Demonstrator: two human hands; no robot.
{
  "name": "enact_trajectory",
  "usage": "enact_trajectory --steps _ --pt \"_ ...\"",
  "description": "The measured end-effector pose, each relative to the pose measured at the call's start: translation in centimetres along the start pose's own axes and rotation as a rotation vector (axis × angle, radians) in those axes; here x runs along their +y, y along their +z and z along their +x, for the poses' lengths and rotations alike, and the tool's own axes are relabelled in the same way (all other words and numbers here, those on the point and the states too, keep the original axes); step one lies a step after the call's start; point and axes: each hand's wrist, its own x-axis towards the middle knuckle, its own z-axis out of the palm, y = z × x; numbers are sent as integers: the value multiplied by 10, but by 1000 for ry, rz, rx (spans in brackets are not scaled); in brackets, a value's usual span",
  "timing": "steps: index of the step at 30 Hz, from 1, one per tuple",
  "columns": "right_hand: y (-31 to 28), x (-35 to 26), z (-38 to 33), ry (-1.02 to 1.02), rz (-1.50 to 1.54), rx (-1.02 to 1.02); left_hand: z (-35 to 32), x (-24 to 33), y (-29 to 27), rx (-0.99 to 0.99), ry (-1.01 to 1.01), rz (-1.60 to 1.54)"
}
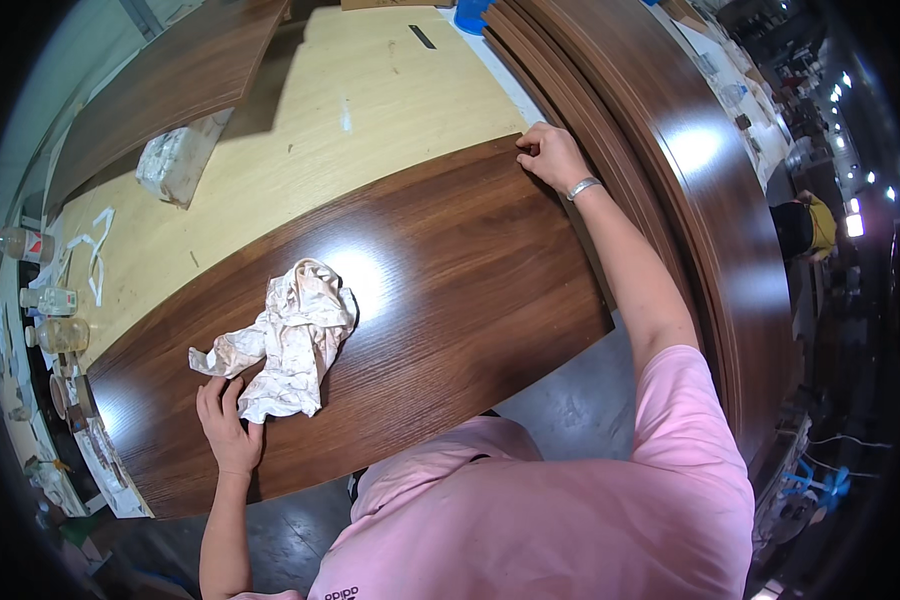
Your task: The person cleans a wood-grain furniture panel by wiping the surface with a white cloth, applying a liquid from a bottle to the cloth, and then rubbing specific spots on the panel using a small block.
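Note:
A brown wood-grain panel [450,270] lies in front of me on a pale board. On its left half rests a crumpled, stained white rag [305,330]. My left hand [230,430] is on the panel with its fingers apart, the fingertips at the rag's near left edge; it does not grip the rag. At the panel's far right corner, my right hand [553,158] has its fingers curled and the thumb close to them, closed on the corner. The undersides of its fingers are partly hidden.
To the right stands a stack of brown panels [660,130]. Another brown panel [170,90] sits at the far left, propped over a white wrapped block [183,155]. Several bottles [62,335] line the left edge. A person [810,228] is far off at the right.

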Motion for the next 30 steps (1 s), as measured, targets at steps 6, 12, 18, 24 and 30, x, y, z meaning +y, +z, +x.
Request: enact_trajectory --steps 6,12,18,24,30 --pt "2 -3 6 -22 -11 51 0 0 0 -8 -10 1" --pt "10 -20 30 230 -108 66 0 0 0 -16 -18 1" --pt "7 -20 35 232 -103 7 0 1 -1 -11 -15 -5" --pt "4 -21 37 218 -87 -36 -1 -1 0 -13 -18 8" --pt "10 -11 43 207 -94 -22 0 0 0 -10 -22 7"
